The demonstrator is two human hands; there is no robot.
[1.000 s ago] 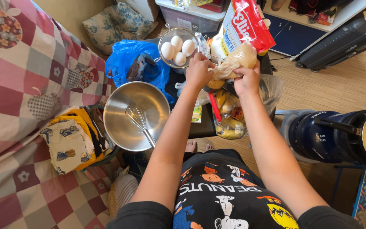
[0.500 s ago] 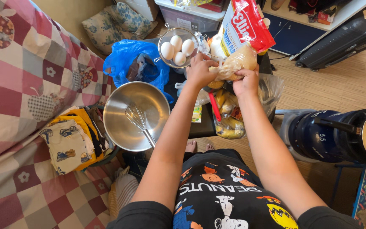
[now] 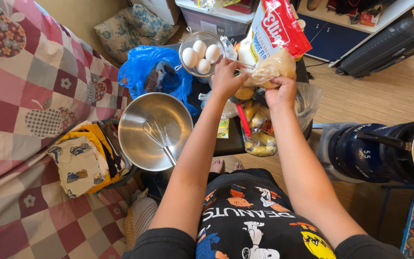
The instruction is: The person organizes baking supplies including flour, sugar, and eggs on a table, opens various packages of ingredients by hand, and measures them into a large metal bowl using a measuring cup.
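Observation:
My left hand (image 3: 227, 76) and my right hand (image 3: 281, 91) both grip a clear plastic bag of pale powder (image 3: 273, 67), held up in front of me. Just behind it stands a tall red and white packet (image 3: 279, 26). Left of the hands, a wire strainer (image 3: 202, 52) holds three white eggs. Below the strainer sits a steel mixing bowl (image 3: 142, 139) with a whisk (image 3: 158, 136) lying inside.
A blue plastic bag (image 3: 149, 72) lies behind the bowl. Bananas in a clear bag (image 3: 259, 139) rest under my hands on a dark low table. A patchwork quilt (image 3: 29, 96) covers the left side. A dark blue jug (image 3: 370, 153) stands at the right on the wooden floor.
Both hands have stayed on the plastic bag, shifting only slightly. Nothing else moved.

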